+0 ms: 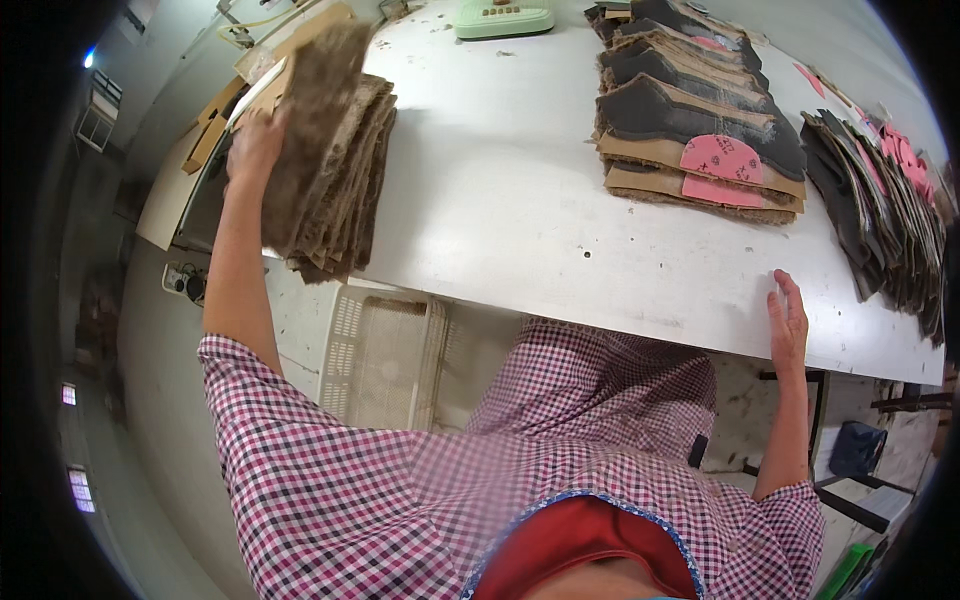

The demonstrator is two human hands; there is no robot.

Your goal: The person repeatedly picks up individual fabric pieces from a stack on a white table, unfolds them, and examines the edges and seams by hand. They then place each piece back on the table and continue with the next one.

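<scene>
At the table's left side my left hand (257,150) is closed on the edge of a brown furry fabric piece (325,110), which is blurred by motion. This piece is tilted up over a stack of similar brown furry pieces (365,180). My right hand (789,322) rests at the front edge of the white table, fingers stretched out and holding nothing. Beyond it lies a layered stack of dark and tan fabric pieces (690,110), the nearest ones bearing pink rounded patches (722,158).
Another row of dark pieces with pink parts (875,205) lies at the table's right end. A pale green device (503,20) stands at the far edge. Below the table sits a cream plastic basket (345,350). Cardboard pieces (207,140) are at the far left.
</scene>
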